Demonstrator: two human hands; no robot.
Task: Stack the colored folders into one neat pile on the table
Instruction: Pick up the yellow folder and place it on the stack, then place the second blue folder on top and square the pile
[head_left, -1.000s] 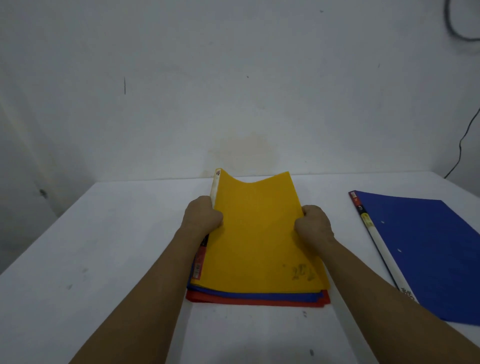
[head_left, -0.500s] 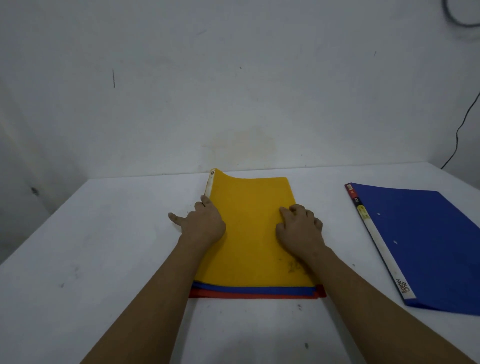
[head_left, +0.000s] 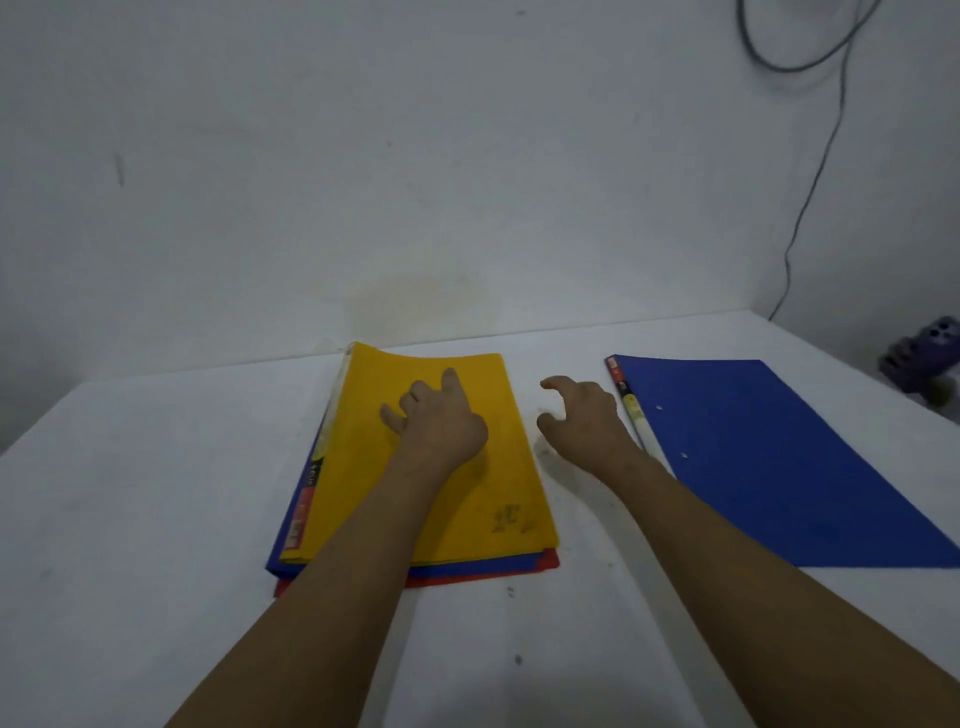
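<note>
1. A white table (head_left: 130, 519) fills the lower frame, bare on its left side, with a plain wall behind.
2. Left of centre lies the pile (head_left: 415, 566): a yellow folder (head_left: 467, 499) on top, a blue layer and a red folder (head_left: 550, 564) showing at the near edge. The layers are slightly fanned, with blue poking out at the left corner and red at the right, so the pile is not yet square.
3. The left hand (head_left: 441, 421) rests flat on the yellow cover, fingers spread and pressing down, gripping nothing.
4. The right hand (head_left: 587, 415) hovers between the pile and the loose folder, fingers curled apart and empty; whether it touches the table is hard to tell.
5. The loose blue folder (head_left: 779, 457) lies alone at right, skewed, its white spine nearest the hand. It appears to be the last one to join the pile.
6. Risk: dragging the loose folder across could nudge the pile further askew if the left hand lifts off; the yellow cover's raised far-left corner could catch the incoming edge.
7. A purple object (head_left: 919, 358), blurred, sits at far right.
</note>
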